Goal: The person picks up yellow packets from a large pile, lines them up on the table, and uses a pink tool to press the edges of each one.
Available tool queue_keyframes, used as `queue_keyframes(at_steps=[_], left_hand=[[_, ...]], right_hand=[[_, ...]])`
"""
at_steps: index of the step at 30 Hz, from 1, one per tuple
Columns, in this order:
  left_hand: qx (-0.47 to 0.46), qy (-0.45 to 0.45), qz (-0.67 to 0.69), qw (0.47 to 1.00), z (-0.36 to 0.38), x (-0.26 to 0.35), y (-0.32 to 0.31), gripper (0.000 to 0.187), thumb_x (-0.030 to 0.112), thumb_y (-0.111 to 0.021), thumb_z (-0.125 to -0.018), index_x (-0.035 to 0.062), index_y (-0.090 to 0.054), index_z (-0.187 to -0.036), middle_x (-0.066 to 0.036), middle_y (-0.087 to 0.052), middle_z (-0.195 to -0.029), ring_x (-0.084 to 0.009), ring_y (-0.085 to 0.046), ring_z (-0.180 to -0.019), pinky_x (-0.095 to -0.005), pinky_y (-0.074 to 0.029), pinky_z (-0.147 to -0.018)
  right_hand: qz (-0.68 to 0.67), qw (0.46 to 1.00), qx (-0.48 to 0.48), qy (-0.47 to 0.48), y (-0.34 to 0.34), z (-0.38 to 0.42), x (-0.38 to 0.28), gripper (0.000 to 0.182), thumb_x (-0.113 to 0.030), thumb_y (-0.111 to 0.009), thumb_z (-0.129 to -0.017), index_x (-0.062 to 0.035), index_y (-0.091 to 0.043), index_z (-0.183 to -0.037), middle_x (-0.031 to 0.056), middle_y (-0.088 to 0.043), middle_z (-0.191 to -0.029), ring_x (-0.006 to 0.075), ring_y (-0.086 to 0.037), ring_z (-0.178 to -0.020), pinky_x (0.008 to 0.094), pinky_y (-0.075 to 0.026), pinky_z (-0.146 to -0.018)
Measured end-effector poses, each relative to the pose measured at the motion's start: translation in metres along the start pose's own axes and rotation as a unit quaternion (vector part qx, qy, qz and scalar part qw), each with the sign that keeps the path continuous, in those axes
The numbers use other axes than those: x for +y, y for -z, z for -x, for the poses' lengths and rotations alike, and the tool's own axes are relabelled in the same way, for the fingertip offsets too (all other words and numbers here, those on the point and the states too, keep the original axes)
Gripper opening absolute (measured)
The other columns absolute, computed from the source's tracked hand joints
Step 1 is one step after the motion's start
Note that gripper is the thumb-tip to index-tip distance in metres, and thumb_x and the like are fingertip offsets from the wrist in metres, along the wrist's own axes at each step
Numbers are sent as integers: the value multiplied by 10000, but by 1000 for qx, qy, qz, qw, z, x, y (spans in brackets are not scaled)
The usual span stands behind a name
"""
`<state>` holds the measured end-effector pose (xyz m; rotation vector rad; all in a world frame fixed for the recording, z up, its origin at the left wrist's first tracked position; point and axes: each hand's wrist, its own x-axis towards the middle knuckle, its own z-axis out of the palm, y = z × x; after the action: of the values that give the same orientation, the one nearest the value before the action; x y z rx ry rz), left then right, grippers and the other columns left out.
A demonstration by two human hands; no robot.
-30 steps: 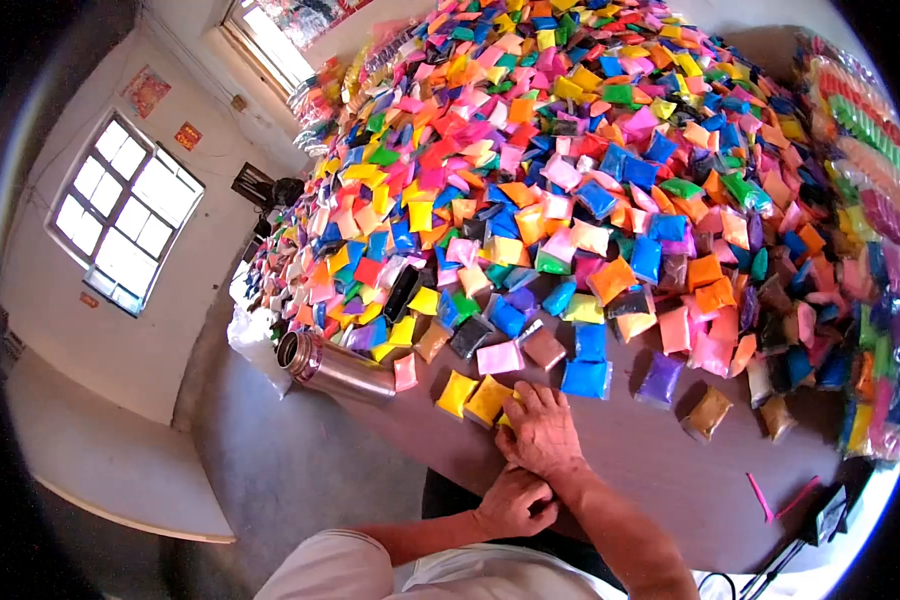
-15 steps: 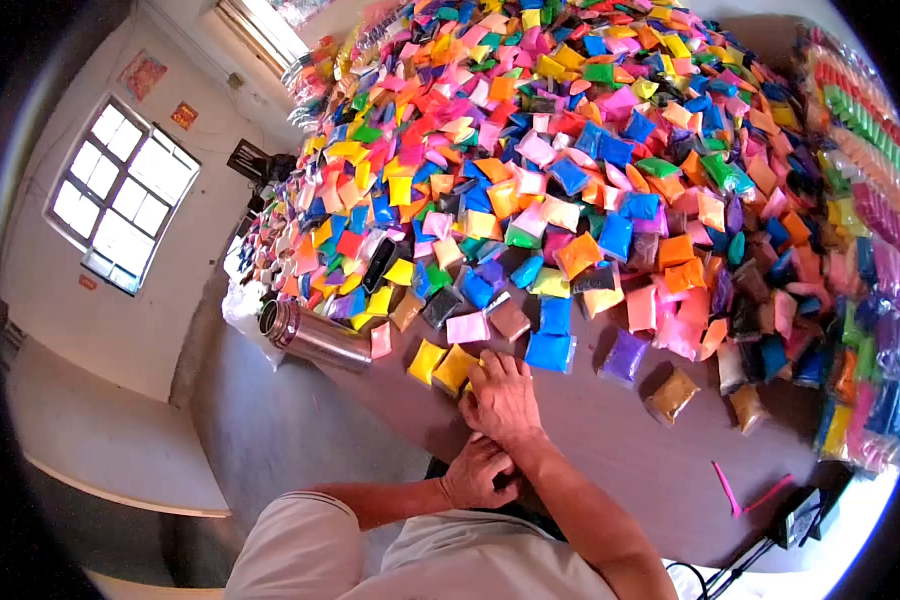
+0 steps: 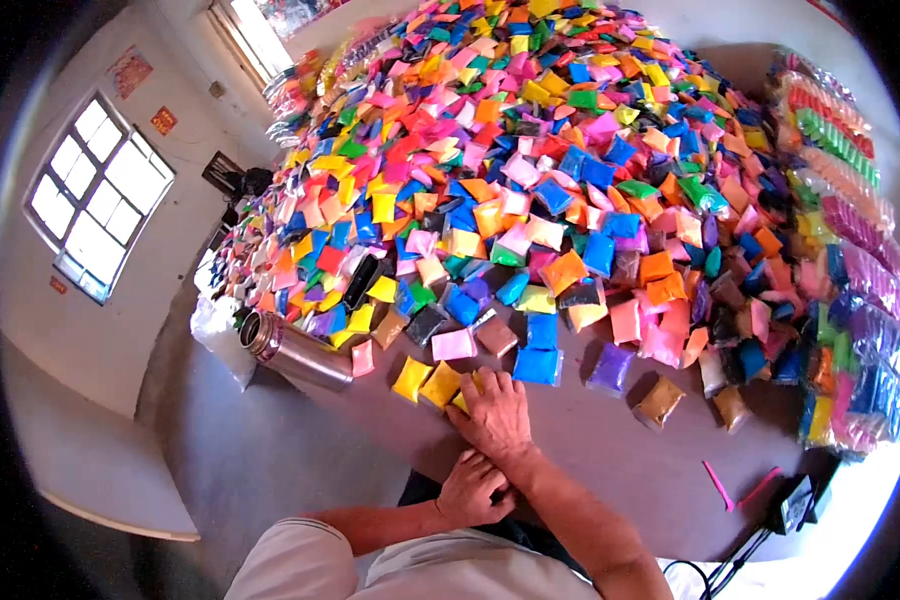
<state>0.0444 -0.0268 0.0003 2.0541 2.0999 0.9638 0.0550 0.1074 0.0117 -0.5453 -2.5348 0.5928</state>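
My right hand (image 3: 495, 415) lies palm down on the table, its fingers stretched forward over a yellow packet (image 3: 459, 402) that it partly covers. Just left of it are two more small yellow packets (image 3: 412, 380), side by side. A blue packet (image 3: 538, 366) is right beside my right fingertips. My left hand (image 3: 475, 490) is curled closed below my right wrist, close to or touching it at the table's near edge. What its fingers hold, if anything, is hidden.
A huge heap of colourful packets (image 3: 530, 180) covers the back. A metal flask (image 3: 300, 350) lies at left. Purple (image 3: 610, 368) and brown packets (image 3: 660, 401) lie at right, near pink strips (image 3: 718, 485) and a black device (image 3: 792, 505). Bagged packs (image 3: 850, 260) are stacked far right.
The view has shifted slightly, so the heap and flask appear further left. Both hands keep nearly the same place, with my right fingers still over the yellow packet.
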Motion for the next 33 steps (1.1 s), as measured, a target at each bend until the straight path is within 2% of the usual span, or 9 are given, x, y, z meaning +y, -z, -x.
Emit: queue_keyframes(at_steps=[11,14,17,20,22,28,29,32,33], left_hand=[[39,12,26,999,1,1,2,181,215,-694,-723,104,-552,-717,-81,-573,-729,-280,-585,-769,-433,-439,-789],[50,-3,45,998,4,0,3,184,220,-687,-757,99,-551,-728,-78,-566,-723,-282,-580,-763,-421,-438,-810],[35,-8,78,996,7,-6,7,180,227,-661,-819,91,-564,-753,-78,-554,-738,-278,-572,-777,-423,-439,-827],[48,-9,139,989,14,-9,0,121,159,-643,-811,79,-553,-801,-94,-550,-786,-268,-557,-805,-411,-443,-867],[71,-37,129,988,14,-10,-1,131,163,-644,-814,71,-554,-832,-97,-548,-781,-272,-560,-805,-409,-444,-873],[35,-22,154,987,14,-11,-2,135,163,-634,-840,61,-547,-862,-109,-569,-804,-288,-571,-825,-427,-442,-891],[37,-16,152,988,22,-18,-16,135,163,-634,-840,61,-547,-862,-109,-569,-804,-288,-571,-825,-427,-442,-891],[55,-113,129,984,46,-38,-76,179,235,-645,-841,65,-589,-858,-110,-575,-875,-356,-546,-913,-477,-416,-922],[194,27,174,965,6,-2,1,320,245,-666,-828,105,-526,-576,-91,-512,-523,-327,-567,-556,-511,-433,-618]], right_hand=[[25,993,109,35,3,-2,-6,375,-316,-786,-682,-56,-652,-916,123,-632,-974,308,-602,-872,422,-512,-727],[69,988,125,62,13,-5,5,465,-408,-749,-743,-64,-608,-1022,97,-604,-958,310,-570,-810,416,-496,-682],[201,959,197,16,57,-46,50,500,-271,-803,-658,-43,-586,-1047,153,-589,-937,373,-574,-872,447,-484,-747],[350,872,336,-63,124,-108,67,515,-207,-752,-740,-43,-574,-1194,213,-494,-1308,381,-499,-1141,495,-414,-930],[314,878,361,-21,137,-136,52,398,-174,-743,-768,-40,-618,-1122,198,-558,-1222,370,-525,-1135,456,-423,-955],[-92,993,74,27,13,-203,-53,155,-71,-666,-811,-40,-684,-962,147,-687,-959,278,-676,-863,360,-530,-770],[-158,972,26,170,-32,-222,-71,177,-87,-653,-821,-45,-682,-991,145,-687,-952,279,-673,-868,358,-530,-775],[-222,950,-71,206,-96,-244,-105,170,-124,-624,-841,-64,-681,-989,141,-683,-931,305,-657,-897,365,-523,-791],[-160,953,-97,240,-110,-253,-113,174,-119,-577,-844,-66,-682,-973,139,-680,-921,319,-649,-888,401,-516,-793]])
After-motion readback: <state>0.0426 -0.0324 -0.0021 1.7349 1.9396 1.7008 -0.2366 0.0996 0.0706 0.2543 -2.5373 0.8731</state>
